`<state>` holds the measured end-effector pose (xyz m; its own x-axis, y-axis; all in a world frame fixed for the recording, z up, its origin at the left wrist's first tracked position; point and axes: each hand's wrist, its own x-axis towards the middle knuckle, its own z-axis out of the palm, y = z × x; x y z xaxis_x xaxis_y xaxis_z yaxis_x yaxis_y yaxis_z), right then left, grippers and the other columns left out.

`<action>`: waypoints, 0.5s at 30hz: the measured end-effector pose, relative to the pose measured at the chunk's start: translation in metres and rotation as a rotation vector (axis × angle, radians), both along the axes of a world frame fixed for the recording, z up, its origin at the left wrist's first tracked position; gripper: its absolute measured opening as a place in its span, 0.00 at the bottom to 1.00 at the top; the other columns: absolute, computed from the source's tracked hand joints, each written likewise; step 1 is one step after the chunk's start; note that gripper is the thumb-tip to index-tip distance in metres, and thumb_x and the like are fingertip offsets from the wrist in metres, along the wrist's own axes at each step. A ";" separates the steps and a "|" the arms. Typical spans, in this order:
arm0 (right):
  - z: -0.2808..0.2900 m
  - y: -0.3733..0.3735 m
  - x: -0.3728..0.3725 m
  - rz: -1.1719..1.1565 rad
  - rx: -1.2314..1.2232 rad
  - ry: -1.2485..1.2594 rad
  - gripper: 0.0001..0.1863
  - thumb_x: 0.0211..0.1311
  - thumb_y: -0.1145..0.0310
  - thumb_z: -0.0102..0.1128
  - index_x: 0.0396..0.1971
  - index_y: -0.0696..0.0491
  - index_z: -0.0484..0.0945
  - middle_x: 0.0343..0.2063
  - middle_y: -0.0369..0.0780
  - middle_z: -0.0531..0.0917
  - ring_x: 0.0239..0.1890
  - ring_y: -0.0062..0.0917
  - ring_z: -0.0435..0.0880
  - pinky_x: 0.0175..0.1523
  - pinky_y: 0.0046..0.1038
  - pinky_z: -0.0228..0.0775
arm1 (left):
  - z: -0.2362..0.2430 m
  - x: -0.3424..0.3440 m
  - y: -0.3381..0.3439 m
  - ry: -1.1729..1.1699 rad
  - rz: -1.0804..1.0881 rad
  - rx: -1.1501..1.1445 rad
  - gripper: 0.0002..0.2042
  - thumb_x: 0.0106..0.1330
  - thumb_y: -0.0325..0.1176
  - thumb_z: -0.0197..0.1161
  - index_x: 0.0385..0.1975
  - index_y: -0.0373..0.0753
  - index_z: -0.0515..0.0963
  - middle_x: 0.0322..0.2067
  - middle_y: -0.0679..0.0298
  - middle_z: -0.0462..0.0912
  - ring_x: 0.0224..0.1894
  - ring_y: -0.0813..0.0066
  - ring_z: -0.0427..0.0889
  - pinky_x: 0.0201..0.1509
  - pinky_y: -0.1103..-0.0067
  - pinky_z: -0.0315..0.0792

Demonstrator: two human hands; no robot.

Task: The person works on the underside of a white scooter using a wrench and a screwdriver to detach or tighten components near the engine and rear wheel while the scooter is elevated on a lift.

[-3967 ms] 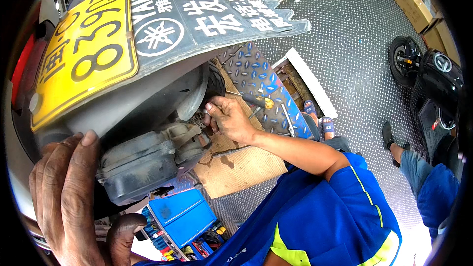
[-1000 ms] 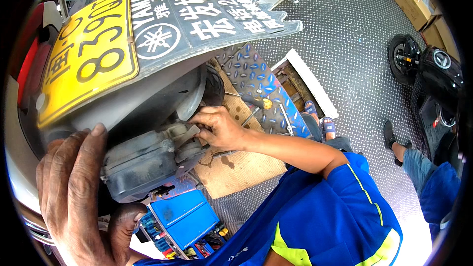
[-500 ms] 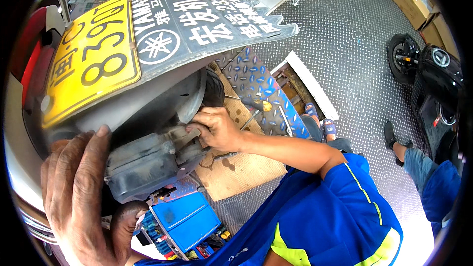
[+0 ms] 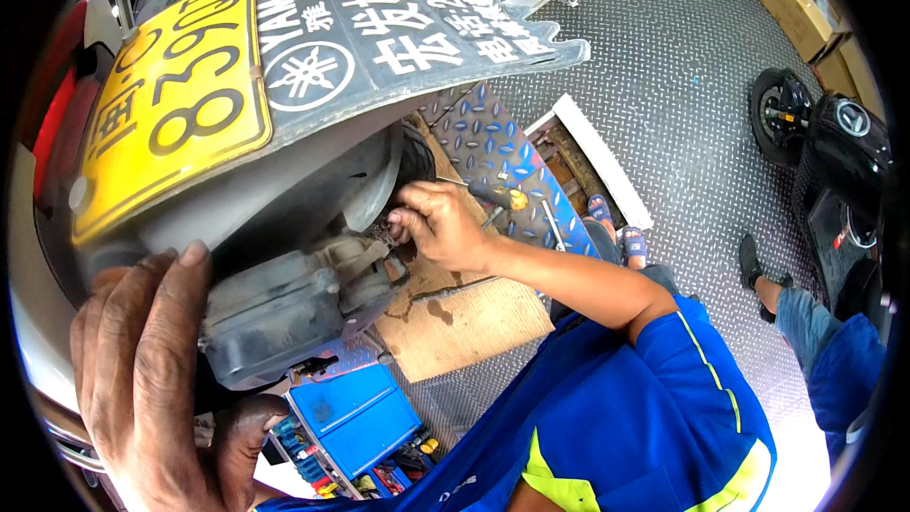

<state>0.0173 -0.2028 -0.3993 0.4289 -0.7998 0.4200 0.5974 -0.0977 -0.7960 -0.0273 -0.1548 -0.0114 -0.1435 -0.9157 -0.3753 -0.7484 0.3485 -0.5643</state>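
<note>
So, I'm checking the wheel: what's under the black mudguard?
Under the mudguard: a grey inner guard, part of a black tyre and a boxy dark housing. Most of the tyre is covered; the right hand hides what's behind it.

The scooter's rear casing (image 4: 270, 318) is the landmark, left of centre. Left of it is the person's left hand (image 4: 142, 360); just past its right end, the right hand (image 4: 441, 228). Above the casing juts a mudguard (image 4: 398, 33), with a number plate (image 4: 175, 109) mounted on its left part. To the casing's right, a cardboard sheet (image 4: 464, 322) lies on a platform (image 4: 483, 137); farther right lies a screwdriver (image 4: 493, 195). Below the casing, a tool chest (image 4: 355, 412). Far to its right, another scooter (image 4: 844, 156).
</note>
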 end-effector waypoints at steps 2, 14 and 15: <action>-0.002 -0.005 0.000 0.037 -0.010 0.015 0.06 0.67 0.82 0.58 0.28 0.66 0.74 0.25 0.45 0.80 0.27 0.30 0.87 0.29 0.29 0.78 | 0.000 0.000 0.000 0.003 0.001 -0.003 0.33 0.73 0.57 0.56 0.66 0.37 0.72 0.58 0.54 0.82 0.58 0.58 0.83 0.61 0.62 0.80; 0.000 -0.004 0.011 -0.093 -0.134 0.132 0.11 0.61 0.87 0.53 0.41 0.62 0.79 0.25 0.46 0.81 0.27 0.33 0.87 0.33 0.31 0.80 | -0.004 0.005 0.000 0.005 -0.047 -0.018 0.35 0.72 0.62 0.52 0.65 0.37 0.74 0.57 0.54 0.83 0.56 0.59 0.84 0.58 0.65 0.81; 0.003 -0.005 0.010 -0.116 -0.158 0.122 0.11 0.60 0.87 0.53 0.41 0.62 0.79 0.25 0.47 0.81 0.26 0.34 0.87 0.32 0.32 0.80 | -0.004 0.005 0.000 0.000 -0.044 -0.017 0.35 0.72 0.62 0.52 0.65 0.37 0.74 0.57 0.54 0.83 0.56 0.59 0.84 0.58 0.65 0.82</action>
<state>0.0268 -0.2077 -0.3964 0.3931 -0.7751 0.4946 0.4754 -0.2891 -0.8309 -0.0224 -0.1547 -0.0150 -0.1843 -0.9148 -0.3594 -0.7326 0.3717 -0.5703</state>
